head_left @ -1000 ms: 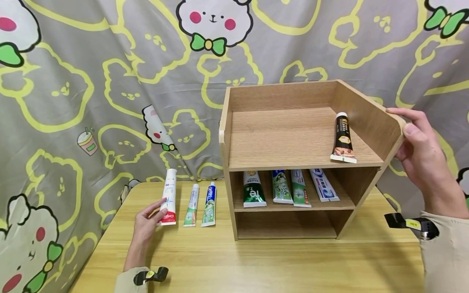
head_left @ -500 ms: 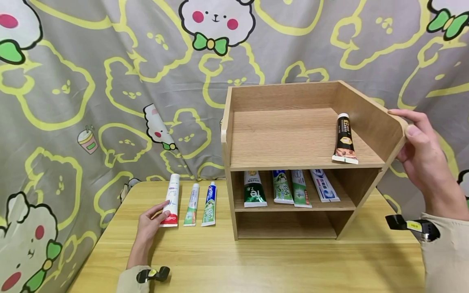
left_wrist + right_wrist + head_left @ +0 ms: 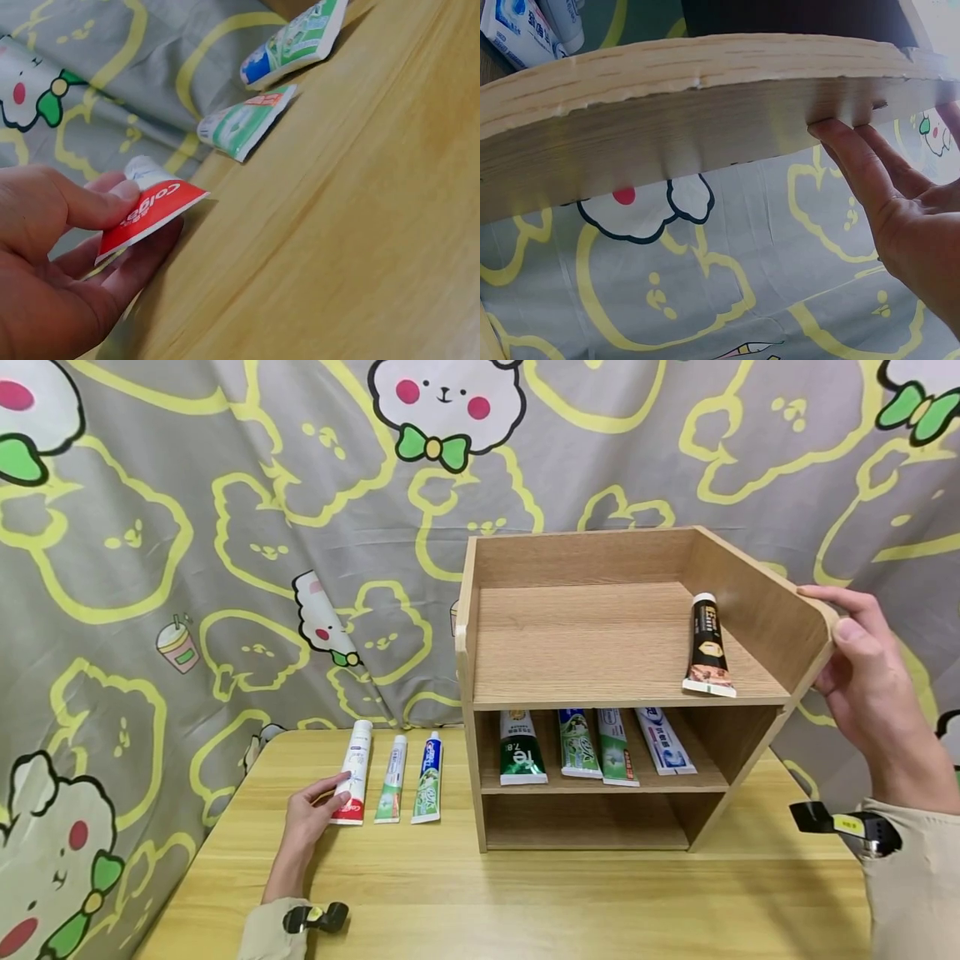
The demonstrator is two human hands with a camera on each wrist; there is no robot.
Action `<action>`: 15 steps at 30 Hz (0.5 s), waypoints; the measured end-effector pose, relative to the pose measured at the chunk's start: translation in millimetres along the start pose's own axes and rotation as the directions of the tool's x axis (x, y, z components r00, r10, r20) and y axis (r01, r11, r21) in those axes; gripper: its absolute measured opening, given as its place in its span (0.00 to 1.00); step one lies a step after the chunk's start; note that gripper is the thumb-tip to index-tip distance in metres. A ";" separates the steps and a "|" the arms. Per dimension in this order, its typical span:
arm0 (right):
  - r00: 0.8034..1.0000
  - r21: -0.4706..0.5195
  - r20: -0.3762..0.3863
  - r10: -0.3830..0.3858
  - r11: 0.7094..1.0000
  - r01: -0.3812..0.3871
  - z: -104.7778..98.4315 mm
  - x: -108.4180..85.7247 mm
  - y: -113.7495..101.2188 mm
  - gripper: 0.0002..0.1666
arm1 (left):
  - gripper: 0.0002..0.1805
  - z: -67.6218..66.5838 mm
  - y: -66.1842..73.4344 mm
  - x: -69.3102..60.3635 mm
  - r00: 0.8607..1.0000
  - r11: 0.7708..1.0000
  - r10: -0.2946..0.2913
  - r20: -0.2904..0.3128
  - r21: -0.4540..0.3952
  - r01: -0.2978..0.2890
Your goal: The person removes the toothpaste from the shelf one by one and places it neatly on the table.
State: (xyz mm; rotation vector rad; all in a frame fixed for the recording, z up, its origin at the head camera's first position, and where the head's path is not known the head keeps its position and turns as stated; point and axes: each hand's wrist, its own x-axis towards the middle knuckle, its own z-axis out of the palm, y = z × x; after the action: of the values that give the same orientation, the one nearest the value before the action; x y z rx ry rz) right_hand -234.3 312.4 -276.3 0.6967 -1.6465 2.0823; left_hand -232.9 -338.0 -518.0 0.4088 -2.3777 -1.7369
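My left hand (image 3: 311, 814) pinches the lower end of a white and red toothpaste tube (image 3: 357, 764) at the table's left side. In the left wrist view the thumb lies on top of the tube's red end (image 3: 154, 214), with fingers underneath. Just right of it lie a small green and white toothpaste tube (image 3: 392, 779) and a blue and green one (image 3: 428, 779). My right hand (image 3: 873, 681) grips the upper right edge of a wooden shelf (image 3: 600, 700). From the right wrist view, fingertips press on the outer face of its side panel (image 3: 667, 139).
A black toothpaste tube (image 3: 707, 647) lies on the shelf's top level. Several tubes rest on the middle level, including a dark green one (image 3: 522, 756) and a white and blue one (image 3: 666, 742). A patterned grey curtain (image 3: 225, 568) hangs behind the wooden table (image 3: 525, 902).
My left hand has brought the white and red tube slightly right and towards me, alongside the other tubes. The right hand keeps its place on the shelf.
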 end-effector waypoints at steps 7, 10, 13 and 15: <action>1.000 0.032 0.027 -0.012 0.999 0.011 -0.7 -1.7 0.1 0.27 | 0.21 4.8 3.1 -0.4 1.000 0.997 0.019 0.011 0.077 -0.020; 1.000 0.038 0.020 -0.013 0.999 0.012 0.0 -1.4 0.3 0.27 | 0.20 6.5 6.0 -1.7 1.000 0.993 0.022 0.009 0.113 -0.022; 1.000 0.030 0.006 -0.008 1.000 0.008 0.4 -0.6 -0.3 0.27 | 0.19 7.9 9.4 -2.7 1.000 0.988 0.022 0.009 0.150 -0.023; 1.000 0.017 0.003 -0.003 1.000 0.003 0.5 -0.2 -1.3 0.27 | 0.19 8.5 11.3 -2.7 1.000 0.985 0.020 0.010 0.171 -0.022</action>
State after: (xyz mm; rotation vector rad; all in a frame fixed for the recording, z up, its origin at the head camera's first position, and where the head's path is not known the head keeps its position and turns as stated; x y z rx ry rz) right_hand -233.2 312.2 -275.3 0.7079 -1.6298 2.0964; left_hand -234.2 -326.2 -509.8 0.3990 -2.5367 -1.5340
